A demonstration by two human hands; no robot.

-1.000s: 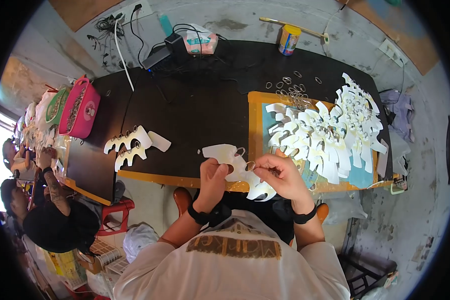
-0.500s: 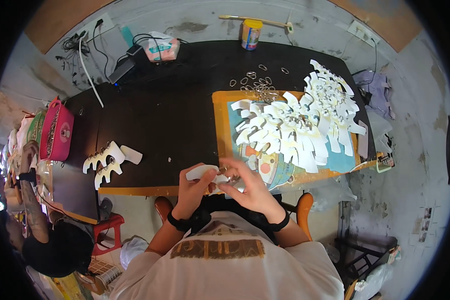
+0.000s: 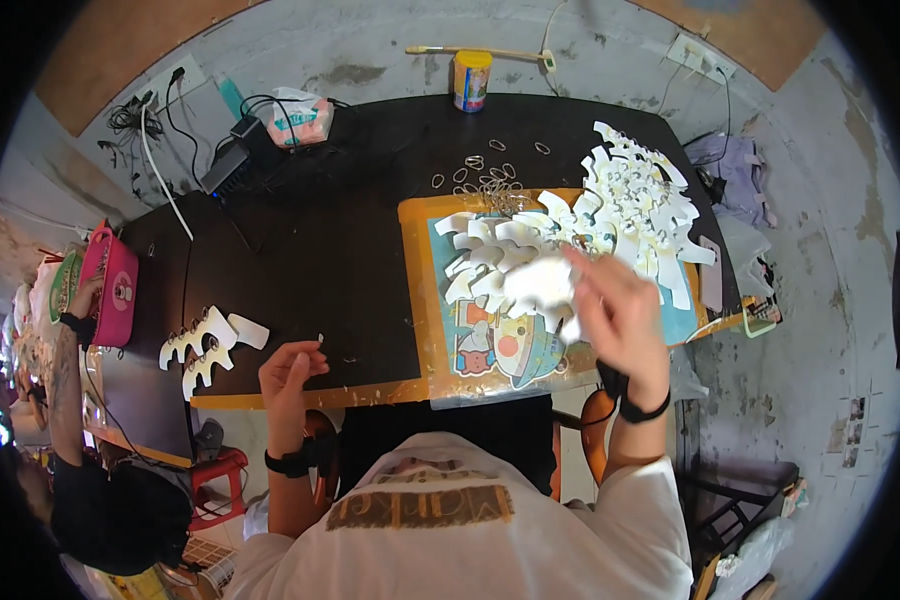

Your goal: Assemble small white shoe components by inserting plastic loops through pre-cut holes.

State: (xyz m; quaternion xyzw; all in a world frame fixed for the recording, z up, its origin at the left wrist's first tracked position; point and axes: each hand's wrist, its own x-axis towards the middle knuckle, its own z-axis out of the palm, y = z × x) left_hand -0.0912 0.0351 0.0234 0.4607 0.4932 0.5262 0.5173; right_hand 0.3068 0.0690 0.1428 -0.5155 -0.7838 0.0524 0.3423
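My right hand (image 3: 625, 320) is over the near part of a heap of white scalloped pieces (image 3: 630, 200). A blurred white scalloped piece (image 3: 538, 284) is at its fingertips, and the fingers look closed on its edge. At the table's front edge, my left hand (image 3: 288, 388) holds nothing, its fingers loosely bent and apart. Close to its fingertips lies a tiny white bit (image 3: 321, 338). Left of that hand are white scalloped pieces with metal rings (image 3: 208, 350) and a plain white rounded piece (image 3: 249, 331).
Loose metal rings (image 3: 490, 185) lie behind the heap, which rests on an orange-edged picture mat (image 3: 417, 300). A yellow-lidded can (image 3: 472, 80) and a tissue pack (image 3: 300, 122) stand at the back. At left, a co-worker's hand (image 3: 88, 297) reaches into a pink basket (image 3: 120, 300).
My hands, together on a white piece before, have parted. The right moved right to the heap with the piece; the left moved left without it. A co-worker's hand has come to the pink basket.
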